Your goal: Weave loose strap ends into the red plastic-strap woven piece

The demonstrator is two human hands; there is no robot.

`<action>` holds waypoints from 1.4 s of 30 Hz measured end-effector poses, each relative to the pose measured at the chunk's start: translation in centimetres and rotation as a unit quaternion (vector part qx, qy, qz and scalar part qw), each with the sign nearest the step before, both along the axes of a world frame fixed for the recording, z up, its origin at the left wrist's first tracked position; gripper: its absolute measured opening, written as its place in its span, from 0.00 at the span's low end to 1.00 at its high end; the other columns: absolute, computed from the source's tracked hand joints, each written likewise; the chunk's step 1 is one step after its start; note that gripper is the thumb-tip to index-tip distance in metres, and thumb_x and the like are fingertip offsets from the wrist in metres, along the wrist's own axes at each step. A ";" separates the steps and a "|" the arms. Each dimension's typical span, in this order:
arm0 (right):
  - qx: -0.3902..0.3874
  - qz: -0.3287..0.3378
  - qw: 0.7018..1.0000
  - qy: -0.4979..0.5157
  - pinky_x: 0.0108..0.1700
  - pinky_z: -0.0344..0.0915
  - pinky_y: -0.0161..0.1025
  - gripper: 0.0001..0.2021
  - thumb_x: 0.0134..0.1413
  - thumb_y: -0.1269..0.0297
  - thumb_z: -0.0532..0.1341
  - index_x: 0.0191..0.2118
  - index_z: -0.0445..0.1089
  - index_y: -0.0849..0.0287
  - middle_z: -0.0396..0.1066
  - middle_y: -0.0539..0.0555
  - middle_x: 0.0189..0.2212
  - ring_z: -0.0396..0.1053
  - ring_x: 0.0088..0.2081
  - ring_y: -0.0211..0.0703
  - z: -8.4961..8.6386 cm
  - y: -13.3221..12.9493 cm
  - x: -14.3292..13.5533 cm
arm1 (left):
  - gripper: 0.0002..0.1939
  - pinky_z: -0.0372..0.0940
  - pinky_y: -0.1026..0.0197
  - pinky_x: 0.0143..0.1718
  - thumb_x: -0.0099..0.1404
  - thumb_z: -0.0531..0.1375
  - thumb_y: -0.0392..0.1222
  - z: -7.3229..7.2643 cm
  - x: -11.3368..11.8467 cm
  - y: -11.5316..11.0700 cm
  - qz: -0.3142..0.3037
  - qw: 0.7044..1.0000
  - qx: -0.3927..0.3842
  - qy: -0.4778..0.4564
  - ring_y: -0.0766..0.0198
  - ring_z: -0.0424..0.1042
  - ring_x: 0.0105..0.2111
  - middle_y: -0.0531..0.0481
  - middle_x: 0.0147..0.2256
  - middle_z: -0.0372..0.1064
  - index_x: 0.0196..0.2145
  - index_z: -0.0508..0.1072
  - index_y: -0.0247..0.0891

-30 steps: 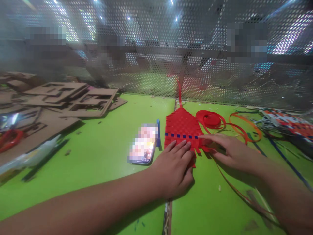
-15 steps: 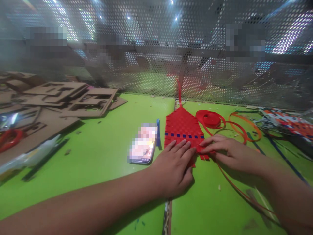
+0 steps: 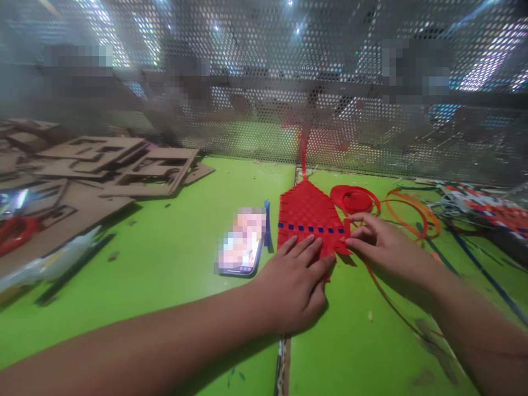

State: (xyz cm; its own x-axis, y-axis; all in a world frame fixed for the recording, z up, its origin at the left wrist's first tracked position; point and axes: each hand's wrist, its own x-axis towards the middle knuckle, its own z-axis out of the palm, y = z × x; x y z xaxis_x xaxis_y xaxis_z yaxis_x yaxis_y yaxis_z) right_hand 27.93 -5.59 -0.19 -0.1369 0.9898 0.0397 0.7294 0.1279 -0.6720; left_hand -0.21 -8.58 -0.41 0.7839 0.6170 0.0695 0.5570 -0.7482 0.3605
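A red woven piece [image 3: 307, 206] lies on the green table, pointed at its far end, with a row of small blue squares across it. From its tip a red strip [image 3: 303, 159] runs toward the mesh. My left hand [image 3: 295, 275] rests flat over the near part, fingers spread, and hides much of that edge. At the right edge, my right hand [image 3: 379, 242] pinches a short red strip end [image 3: 347, 228] between thumb and fingers, bent upward from the weave. A coil of red strip [image 3: 355, 199] lies just beyond my right hand.
A lit phone [image 3: 241, 242] and a blue strip [image 3: 267, 223] lie left of the weave. Cut cardboard pieces [image 3: 152, 170] pile up at the left. Orange strip loops [image 3: 421, 212] and a multicoloured woven item [image 3: 487, 206] are at the right. A perforated metal screen [image 3: 264, 99] stands behind.
My right hand has drawn slightly right and lifted a red strip end upright from the weave's edge. My left hand stays in the same place.
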 end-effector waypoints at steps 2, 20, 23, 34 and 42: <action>-0.005 -0.019 0.999 0.045 0.46 0.76 0.49 0.26 0.62 0.51 0.68 0.61 0.66 0.53 0.82 0.57 0.41 0.81 0.42 0.53 -0.3 0.2 -0.1 | 0.32 0.43 0.30 0.76 0.80 0.46 0.50 0.0 0.0 0.0 0.000 1.000 0.003 0.000 0.42 0.45 0.78 0.35 0.77 0.49 0.77 0.56 0.42; -0.041 0.016 0.998 0.043 0.49 0.73 0.49 0.11 0.64 0.54 0.67 0.46 0.80 0.53 0.84 0.56 0.45 0.81 0.45 0.54 0.3 0.0 -0.5 | 0.32 0.44 0.31 0.76 0.81 0.45 0.50 -0.1 -0.1 -0.1 -0.001 1.000 0.008 0.004 0.42 0.45 0.78 0.35 0.77 0.48 0.77 0.56 0.42; -0.054 0.012 0.997 0.060 0.49 0.73 0.49 0.12 0.64 0.54 0.68 0.47 0.80 0.53 0.84 0.56 0.46 0.80 0.46 0.54 0.3 0.0 -0.3 | 0.32 0.44 0.31 0.76 0.80 0.46 0.50 0.0 0.0 0.0 -0.002 1.000 0.008 0.005 0.41 0.46 0.78 0.34 0.77 0.48 0.77 0.57 0.41; -0.050 0.027 0.998 0.030 0.50 0.73 0.50 0.13 0.64 0.52 0.67 0.47 0.81 0.53 0.84 0.56 0.47 0.80 0.47 0.56 -0.2 0.4 0.1 | 0.32 0.44 0.32 0.76 0.80 0.45 0.50 -0.1 0.0 0.0 0.003 1.000 0.012 0.009 0.41 0.46 0.77 0.34 0.77 0.49 0.77 0.58 0.41; -0.034 0.032 0.999 -0.005 0.51 0.73 0.51 0.13 0.65 0.51 0.66 0.47 0.81 0.52 0.83 0.57 0.47 0.80 0.47 0.56 0.4 0.1 -0.1 | 0.32 0.43 0.32 0.76 0.80 0.45 0.50 -0.1 0.0 0.0 0.003 1.000 0.007 0.007 0.41 0.46 0.77 0.34 0.77 0.49 0.76 0.58 0.42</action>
